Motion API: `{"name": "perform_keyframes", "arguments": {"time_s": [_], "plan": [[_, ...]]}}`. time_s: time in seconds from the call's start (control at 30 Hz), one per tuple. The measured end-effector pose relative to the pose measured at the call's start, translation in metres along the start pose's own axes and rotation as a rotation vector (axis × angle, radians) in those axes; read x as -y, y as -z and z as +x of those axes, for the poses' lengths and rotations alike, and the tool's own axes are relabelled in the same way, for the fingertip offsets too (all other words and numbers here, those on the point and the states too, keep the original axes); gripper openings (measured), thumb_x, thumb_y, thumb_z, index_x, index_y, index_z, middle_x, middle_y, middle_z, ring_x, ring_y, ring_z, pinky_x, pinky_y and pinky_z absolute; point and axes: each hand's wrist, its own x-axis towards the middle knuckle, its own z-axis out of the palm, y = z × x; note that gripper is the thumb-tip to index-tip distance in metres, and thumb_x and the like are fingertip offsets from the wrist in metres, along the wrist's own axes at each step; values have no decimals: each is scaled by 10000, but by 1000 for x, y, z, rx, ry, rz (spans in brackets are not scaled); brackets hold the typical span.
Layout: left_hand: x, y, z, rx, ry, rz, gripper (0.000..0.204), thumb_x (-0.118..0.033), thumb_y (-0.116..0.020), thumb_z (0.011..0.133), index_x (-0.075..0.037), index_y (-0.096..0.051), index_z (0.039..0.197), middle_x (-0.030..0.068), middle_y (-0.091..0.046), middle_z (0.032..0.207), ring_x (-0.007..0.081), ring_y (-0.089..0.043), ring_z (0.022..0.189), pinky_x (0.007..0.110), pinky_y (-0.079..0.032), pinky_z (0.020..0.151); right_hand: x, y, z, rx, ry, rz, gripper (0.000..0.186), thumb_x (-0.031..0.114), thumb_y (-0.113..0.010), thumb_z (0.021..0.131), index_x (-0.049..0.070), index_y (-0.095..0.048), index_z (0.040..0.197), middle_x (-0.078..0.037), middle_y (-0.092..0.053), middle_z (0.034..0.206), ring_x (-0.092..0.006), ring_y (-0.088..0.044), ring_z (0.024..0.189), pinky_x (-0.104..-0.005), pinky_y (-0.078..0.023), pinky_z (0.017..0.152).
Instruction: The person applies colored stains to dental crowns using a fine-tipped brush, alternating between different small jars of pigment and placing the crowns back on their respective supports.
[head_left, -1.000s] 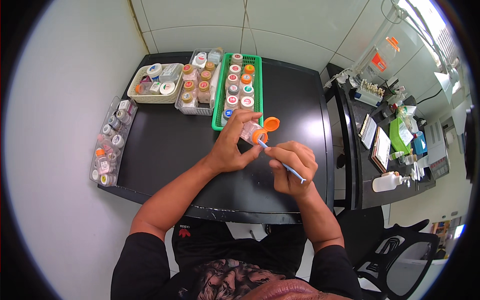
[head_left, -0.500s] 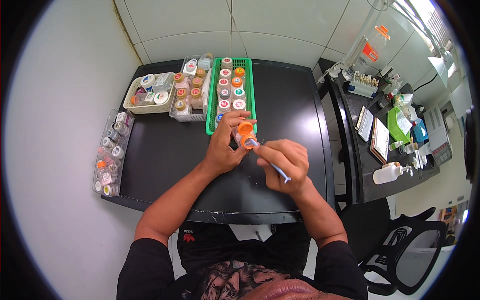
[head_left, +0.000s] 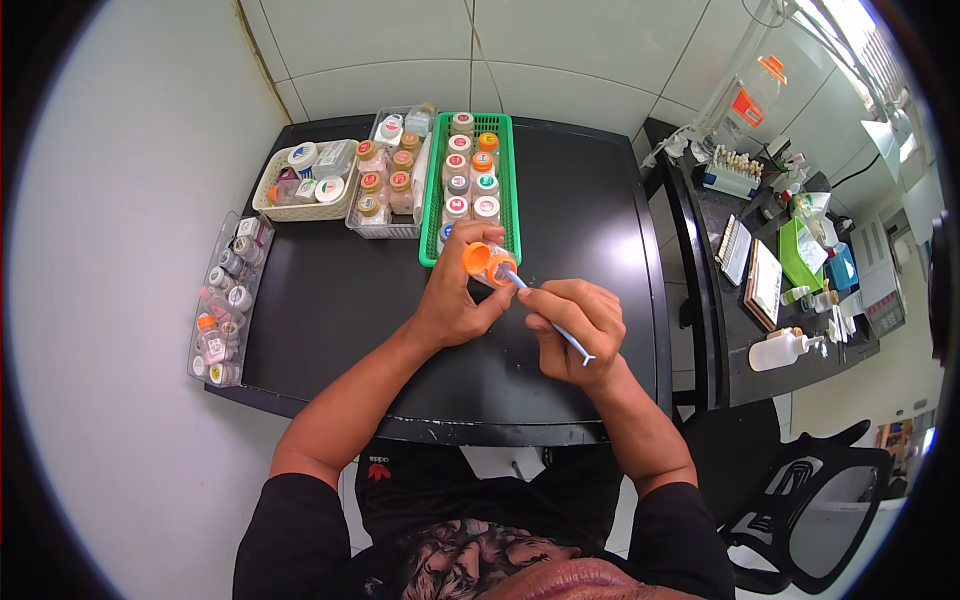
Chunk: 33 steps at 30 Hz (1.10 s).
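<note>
My left hand (head_left: pixel 452 295) is wrapped round a small clear bottle (head_left: pixel 507 264) with an orange flip lid (head_left: pixel 478 258), which stands open toward the left. The bottle is tilted, its orange-rimmed mouth turned toward me. Between the thumb and fingers of my right hand (head_left: pixel 578 322) is a slim light-blue plastic stick (head_left: pixel 567 338) with a forked outer end. Its other end reaches into the bottle's mouth, so the tip and whatever it touches cannot be made out. Both hands are above the black table (head_left: pixel 590 230), just in front of a green basket (head_left: pixel 514 190).
Capped bottles stand in rows in the green basket. Left of it are a clear basket (head_left: pixel 385 232) of bottles, a cream basket (head_left: pixel 310 212) of tubs and a long clear tray (head_left: pixel 198 300) of jars. A side desk (head_left: pixel 735 375) holds a squeeze bottle (head_left: pixel 778 350); a chair (head_left: pixel 830 500) stands below.
The bottle has tipped further, its lid swinging left and its mouth turning toward my right hand. My right hand has shifted slightly right with the blue stick still in the mouth.
</note>
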Motion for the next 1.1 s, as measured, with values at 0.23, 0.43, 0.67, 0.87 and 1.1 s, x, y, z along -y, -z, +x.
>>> {"name": "perform_keyframes", "arguments": {"time_s": [0.23,0.43,0.67,0.87,1.1], "plan": [[7,-8,0,-44,-16,-250,630,111,-749,963,-50,-462,1500,140,-468,1480,296,-652,1368,370,-672,1036,6,7,2,-48,75,40,222,166,-869,917,3,-793,1047,-85,-707,851,-197,-642,601,-326,-494,544],[11,-11,3,-53,-8,-211,636,164,-763,919,-63,-473,1438,144,-485,1461,302,-657,1356,365,-737,927,5,6,4,-29,103,39,231,173,-869,920,8,-769,1048,-75,-707,851,-197,-652,605,-327,-495,540],[11,-7,4,-18,-69,-29,656,144,-824,881,-46,-486,1410,156,-517,1435,268,-659,1341,347,-724,903,4,6,4,-7,92,-13,263,118,-901,861,12,-768,1062,-74,-727,878,-200,-685,642,-331,-514,557],[10,-12,-5,-82,17,-108,645,23,-917,859,-67,-489,1333,170,-655,1318,330,-696,1236,424,-604,1012,5,1,5,29,37,-58,288,100,-914,840,25,-780,1084,-72,-747,908,-213,-737,707,-337,-534,577],[7,-9,-3,-61,34,-218,657,-9,-921,871,-53,-488,1362,171,-639,1351,313,-689,1192,416,-586,1021,6,2,5,47,21,-63,316,101,-923,823,43,-786,1101,-59,-748,920,-219,-749,745,-341,-557,613]]}}
